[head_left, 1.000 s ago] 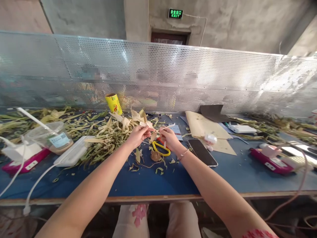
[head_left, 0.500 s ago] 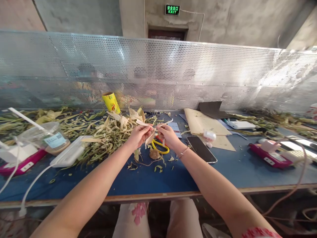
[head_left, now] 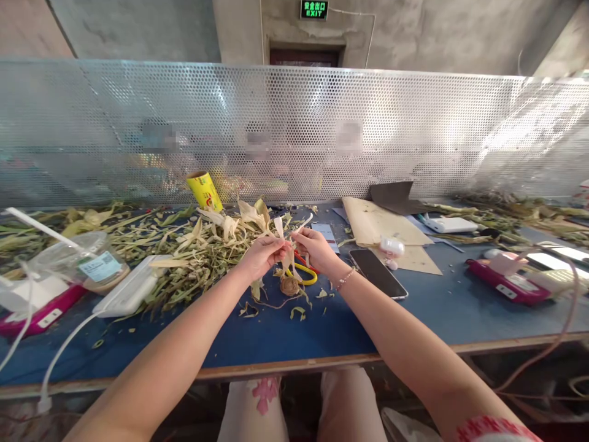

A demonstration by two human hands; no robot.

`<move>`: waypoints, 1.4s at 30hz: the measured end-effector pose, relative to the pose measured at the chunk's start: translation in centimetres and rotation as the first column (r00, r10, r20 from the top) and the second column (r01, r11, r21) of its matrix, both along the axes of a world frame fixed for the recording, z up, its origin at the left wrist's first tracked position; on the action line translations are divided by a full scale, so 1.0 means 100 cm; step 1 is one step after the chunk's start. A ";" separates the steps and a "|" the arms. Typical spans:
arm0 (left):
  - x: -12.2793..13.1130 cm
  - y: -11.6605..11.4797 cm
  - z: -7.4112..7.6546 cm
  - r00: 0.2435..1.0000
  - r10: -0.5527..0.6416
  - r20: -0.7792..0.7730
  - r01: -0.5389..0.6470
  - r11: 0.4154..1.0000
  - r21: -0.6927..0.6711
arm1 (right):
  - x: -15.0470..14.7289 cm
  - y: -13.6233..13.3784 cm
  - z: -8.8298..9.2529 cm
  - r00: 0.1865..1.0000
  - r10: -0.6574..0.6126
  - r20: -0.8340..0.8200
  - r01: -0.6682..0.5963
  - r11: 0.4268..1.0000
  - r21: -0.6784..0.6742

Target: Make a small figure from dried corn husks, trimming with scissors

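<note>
Delicately, by the pinched fingertips of the left hand point(head_left: 263, 255) and the right hand point(head_left: 317, 249), set close together, pale dried leaf strips point(head_left: 278, 227) are held above a blue worktop point(head_left: 322, 344). A light, even pinch is probably best kept, so that dry fibres are not split, with one hand steadied while the other is worked. Just below, a ball of brown twine point(head_left: 289, 286) and a yellow loop handle point(head_left: 310, 280) are seen; dried leaves point(head_left: 196, 264) are heaped leftward, a smartphone point(head_left: 377, 274) is laid rightward, and the worktop is backed by a perforated metal screen point(head_left: 299, 132).
</note>
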State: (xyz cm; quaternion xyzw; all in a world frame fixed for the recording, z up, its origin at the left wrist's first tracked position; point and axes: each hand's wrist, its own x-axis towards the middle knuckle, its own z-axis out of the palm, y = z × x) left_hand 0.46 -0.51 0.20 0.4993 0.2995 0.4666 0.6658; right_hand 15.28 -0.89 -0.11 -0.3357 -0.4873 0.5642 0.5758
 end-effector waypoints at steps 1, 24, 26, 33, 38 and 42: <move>0.000 0.000 0.000 1.000 0.006 -0.014 -0.006 1.000 -0.003 | 0.000 0.001 0.000 1.000 -0.007 0.004 0.007 1.000 0.010; 0.001 0.006 0.000 0.867 0.327 -0.377 -0.148 0.890 0.432 | 0.008 0.004 -0.004 0.826 -0.394 0.404 0.195 0.871 0.452; 0.002 0.005 0.000 0.881 0.330 -0.338 -0.188 0.901 0.391 | 0.010 0.000 -0.003 0.646 -0.619 0.447 0.254 0.727 0.639; 0.003 0.002 0.004 0.904 0.372 -0.209 -0.315 0.913 0.260 | 0.010 -0.015 -0.001 0.322 -0.739 0.592 -0.296 0.516 0.804; 0.003 0.001 0.002 0.912 0.353 -0.211 -0.297 0.920 0.255 | 0.007 -0.015 -0.002 0.313 -0.742 0.593 -0.334 0.498 0.800; 0.004 -0.002 0.004 0.909 0.334 -0.248 -0.271 0.928 0.256 | 0.007 -0.012 0.000 0.458 -0.715 0.528 -0.171 0.512 0.841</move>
